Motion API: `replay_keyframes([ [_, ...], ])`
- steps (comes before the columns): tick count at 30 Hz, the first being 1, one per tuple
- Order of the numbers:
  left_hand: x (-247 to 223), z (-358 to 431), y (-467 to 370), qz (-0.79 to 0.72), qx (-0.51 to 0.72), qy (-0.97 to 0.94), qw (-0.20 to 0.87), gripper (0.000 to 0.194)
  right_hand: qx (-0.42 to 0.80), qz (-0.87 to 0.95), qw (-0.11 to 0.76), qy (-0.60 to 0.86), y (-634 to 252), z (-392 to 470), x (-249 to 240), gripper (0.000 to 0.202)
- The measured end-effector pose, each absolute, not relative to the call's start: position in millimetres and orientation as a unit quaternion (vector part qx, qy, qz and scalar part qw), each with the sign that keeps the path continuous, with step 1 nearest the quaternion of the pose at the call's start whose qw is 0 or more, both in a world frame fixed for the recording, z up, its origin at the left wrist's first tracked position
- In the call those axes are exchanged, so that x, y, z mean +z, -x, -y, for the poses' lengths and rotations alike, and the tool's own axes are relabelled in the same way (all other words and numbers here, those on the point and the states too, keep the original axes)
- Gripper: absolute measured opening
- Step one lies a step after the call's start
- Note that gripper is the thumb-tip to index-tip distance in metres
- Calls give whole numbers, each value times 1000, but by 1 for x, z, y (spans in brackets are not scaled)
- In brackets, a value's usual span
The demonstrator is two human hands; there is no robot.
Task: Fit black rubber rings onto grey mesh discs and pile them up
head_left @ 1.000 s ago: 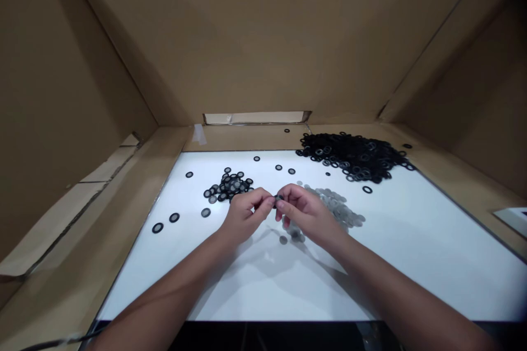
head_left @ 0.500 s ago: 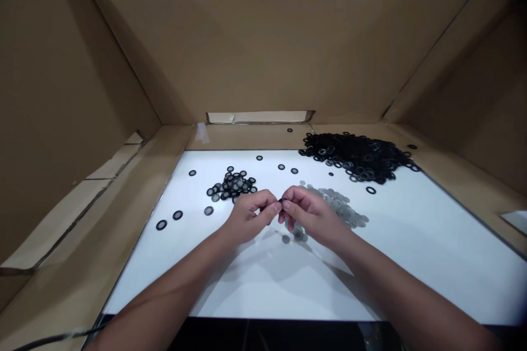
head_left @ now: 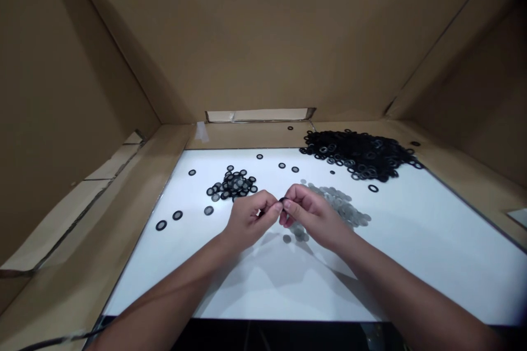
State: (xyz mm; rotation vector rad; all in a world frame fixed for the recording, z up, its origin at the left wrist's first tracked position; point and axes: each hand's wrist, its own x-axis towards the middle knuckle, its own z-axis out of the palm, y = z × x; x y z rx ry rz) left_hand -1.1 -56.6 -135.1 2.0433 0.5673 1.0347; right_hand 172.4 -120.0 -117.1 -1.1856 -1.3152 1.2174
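My left hand [head_left: 252, 217] and my right hand [head_left: 310, 213] meet over the middle of the white board [head_left: 247, 290]. Both pinch a small black ring [head_left: 282, 200] between thumbs and forefingers; fingers cover most of it. Grey discs [head_left: 343, 205] lie in a loose pile behind and beside my right hand. Left of my left hand is a heap of black rings with grey centres [head_left: 234, 184]. A big pile of plain black rings [head_left: 362, 153] spreads at the back right.
Several ringed discs [head_left: 177, 215] lie scattered on the left and back of the board. One loose black ring [head_left: 373, 188] sits in front of the big pile. Cardboard walls [head_left: 247, 38] stand behind and on both sides. A dark cable [head_left: 61, 339] runs at the lower left.
Both hands stay together at nearly the same place, with the fingers slightly shifted around the black ring. The view has shifted very slightly.
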Motion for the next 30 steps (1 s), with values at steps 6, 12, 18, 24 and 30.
replay_keyframes([
  [6,-132,52,-2,-218,340,-780,478,22,514,504,504,478,-176,118,-116,23],
  [12,-132,49,-3,-227,356,-698,579,22,519,490,527,462,-176,119,-115,19],
  [18,-132,47,-3,-219,336,-656,640,19,487,509,511,492,-176,119,-114,19],
  [24,-134,44,-4,-220,310,-685,621,27,407,583,443,547,-177,120,-121,28],
  [30,-133,47,-6,-236,311,-706,591,26,320,628,420,571,-172,118,-127,47],
])
